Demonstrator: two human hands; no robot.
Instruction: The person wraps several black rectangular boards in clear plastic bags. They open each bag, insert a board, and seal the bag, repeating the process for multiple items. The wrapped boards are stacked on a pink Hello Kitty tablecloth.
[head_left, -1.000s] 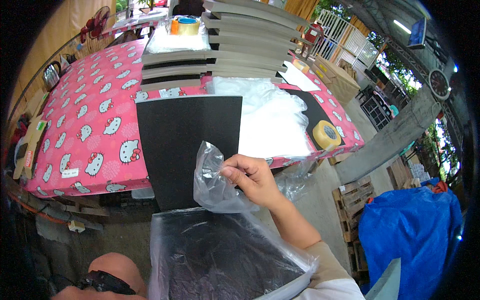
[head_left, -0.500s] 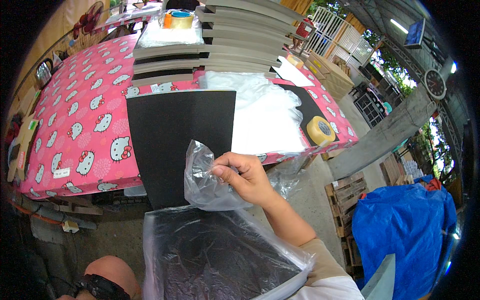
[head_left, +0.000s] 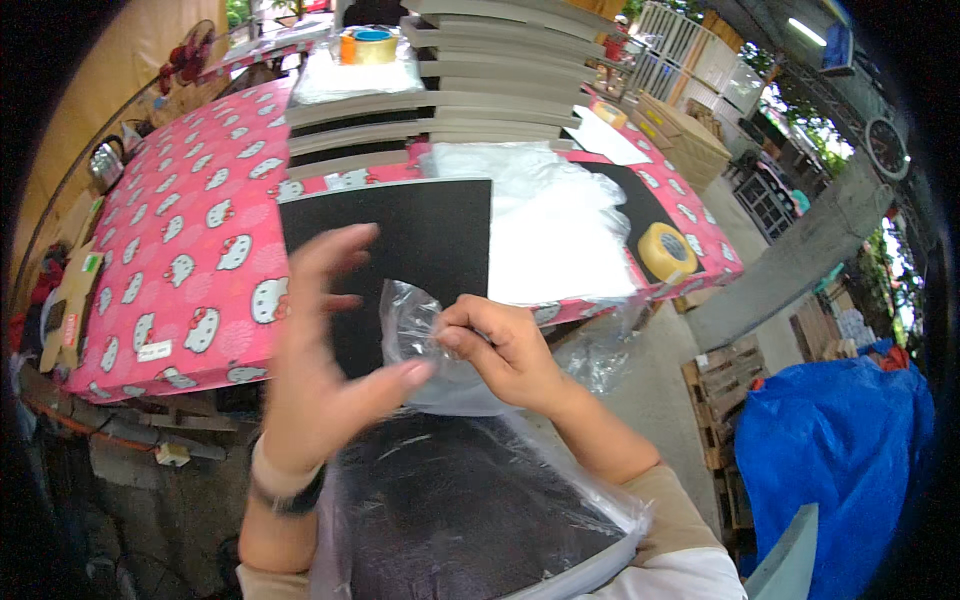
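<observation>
Fingers [head_left: 455, 335] of the right hand [head_left: 505, 355] pinch the clear plastic bag [head_left: 420, 325]; left hand [head_left: 320, 350], blurred, spreads wide.

Glossy clear plastic bag [head_left: 420, 330]; matt black sheet [head_left: 400, 240].

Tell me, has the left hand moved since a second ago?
Yes. The left hand was out of view earlier; now it is raised in front of the black sheet on the table, thumb next to the clear plastic bag in the right hand.

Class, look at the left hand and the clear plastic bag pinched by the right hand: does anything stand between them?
Nothing visible does. The left hand is open beside the clear plastic bag, which the right hand pinches at its mouth.
</observation>
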